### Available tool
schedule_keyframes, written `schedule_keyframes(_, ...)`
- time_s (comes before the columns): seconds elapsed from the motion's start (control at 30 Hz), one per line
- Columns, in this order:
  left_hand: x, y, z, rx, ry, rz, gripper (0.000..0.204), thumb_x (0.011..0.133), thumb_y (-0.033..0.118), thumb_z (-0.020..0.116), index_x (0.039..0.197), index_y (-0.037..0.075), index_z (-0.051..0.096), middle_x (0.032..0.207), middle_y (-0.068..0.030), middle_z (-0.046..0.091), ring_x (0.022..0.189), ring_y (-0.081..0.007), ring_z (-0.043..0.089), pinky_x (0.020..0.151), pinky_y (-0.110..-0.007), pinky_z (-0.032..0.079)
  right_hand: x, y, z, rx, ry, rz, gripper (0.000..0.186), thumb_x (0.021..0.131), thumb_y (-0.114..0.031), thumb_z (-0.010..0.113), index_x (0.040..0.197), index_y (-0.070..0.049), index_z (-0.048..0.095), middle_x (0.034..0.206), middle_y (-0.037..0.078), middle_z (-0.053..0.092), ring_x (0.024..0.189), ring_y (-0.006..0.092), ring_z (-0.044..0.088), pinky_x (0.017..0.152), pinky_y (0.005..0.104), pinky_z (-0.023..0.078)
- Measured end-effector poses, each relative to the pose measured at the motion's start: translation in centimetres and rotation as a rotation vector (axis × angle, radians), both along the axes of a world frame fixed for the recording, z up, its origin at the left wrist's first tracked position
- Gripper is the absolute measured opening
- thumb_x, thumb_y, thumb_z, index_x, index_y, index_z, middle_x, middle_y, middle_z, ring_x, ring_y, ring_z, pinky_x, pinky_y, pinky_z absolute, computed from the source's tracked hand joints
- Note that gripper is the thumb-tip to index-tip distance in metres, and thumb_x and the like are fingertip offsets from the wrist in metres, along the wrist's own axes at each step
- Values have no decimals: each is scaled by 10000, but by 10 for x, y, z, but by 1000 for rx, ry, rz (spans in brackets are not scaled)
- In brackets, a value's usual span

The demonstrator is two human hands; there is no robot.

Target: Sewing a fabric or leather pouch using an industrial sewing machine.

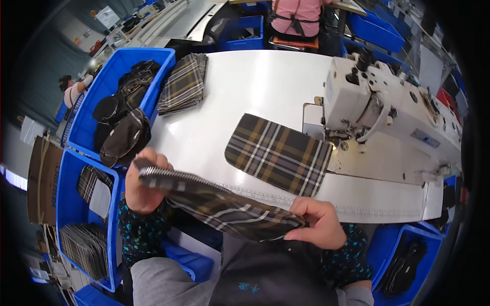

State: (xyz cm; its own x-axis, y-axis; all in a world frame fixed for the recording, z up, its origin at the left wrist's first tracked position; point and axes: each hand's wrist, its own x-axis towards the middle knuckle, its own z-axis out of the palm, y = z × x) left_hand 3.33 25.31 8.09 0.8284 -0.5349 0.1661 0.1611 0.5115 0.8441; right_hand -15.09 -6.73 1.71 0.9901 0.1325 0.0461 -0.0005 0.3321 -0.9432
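Between my hands, above the table's front edge, stretches a dark plaid fabric piece (pixel 224 206) with a zipper along its upper edge. My left hand (pixel 142 188) is closed on its left end, where the zipper teeth curl over. The right end is pinched between the thumb and fingers of my right hand (pixel 320 224). Beyond it, a flat plaid fabric panel (pixel 278 153) with rounded left corners lies on the white table (pixel 250 76). The panel's right edge reaches near the needle area of a white sewing machine (pixel 352 97).
A stack of plaid panels (pixel 184 84) sits at the table's far left. Beside it, a blue bin (pixel 81 125) holds dark sewn pieces; a nearer blue bin (pixel 62 204) holds more panels. Another blue bin (pixel 377 255) stands at lower right. A person in pink (pixel 296 18) sits beyond the table.
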Motion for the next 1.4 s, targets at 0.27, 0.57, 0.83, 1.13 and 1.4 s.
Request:
schedule_keyframes(0.27, -15, -61, -52, 709, -95, -1135, 855, 1007, 730, 337, 1296, -27, 610, 1155, -78, 656, 1030, -158, 600, 924, -299, 475, 8, -21, 15, -233, 41, 378, 374, 784, -160, 887, 1067, -1, 701, 906, 27, 641, 812, 98, 567, 717, 244, 458)
schedule_keyframes(0.57, -70, -100, -60, 690, 65, -1118, 236, 1019, 211, 669, 1069, -19, 684, 876, 13, 658, 801, -41, 556, 733, -212, 467, -10, -21, -3, -181, 353, 540, 299, 855, -231, 829, 1012, -7, 710, 787, 26, 699, 681, 62, 616, 625, 230, 486)
schedule_keyframes(0.83, -84, -111, -54, 793, -128, -1163, 251, 958, 238, 751, 1028, -3, 745, 893, -42, 702, 822, -91, 641, 747, -246, 507, -20, -9, -15, -382, 104, 625, 278, 886, -282, 775, 860, -20, 684, 733, 68, 647, 662, 186, 630, 616, 320, 478)
schedule_keyframes(1.13, -69, -100, -45, 632, -216, -1196, 148, 853, 117, 830, 982, 47, 807, 977, -63, 605, 939, -181, 572, 815, -307, 455, -23, -30, 13, -320, -143, 692, 200, 937, -194, 741, 905, -4, 687, 867, 64, 631, 804, 211, 627, 701, 312, 481)
schedule_keyframes(1.4, 10, -25, 39, 754, -764, -758, 172, 769, 176, 886, 850, 62, 786, 1032, -57, 629, 986, -273, 593, 919, -416, 430, -49, -112, 60, -259, -172, 466, 118, 873, -84, 793, 900, -26, 692, 869, 49, 605, 730, 188, 595, 635, 290, 459)
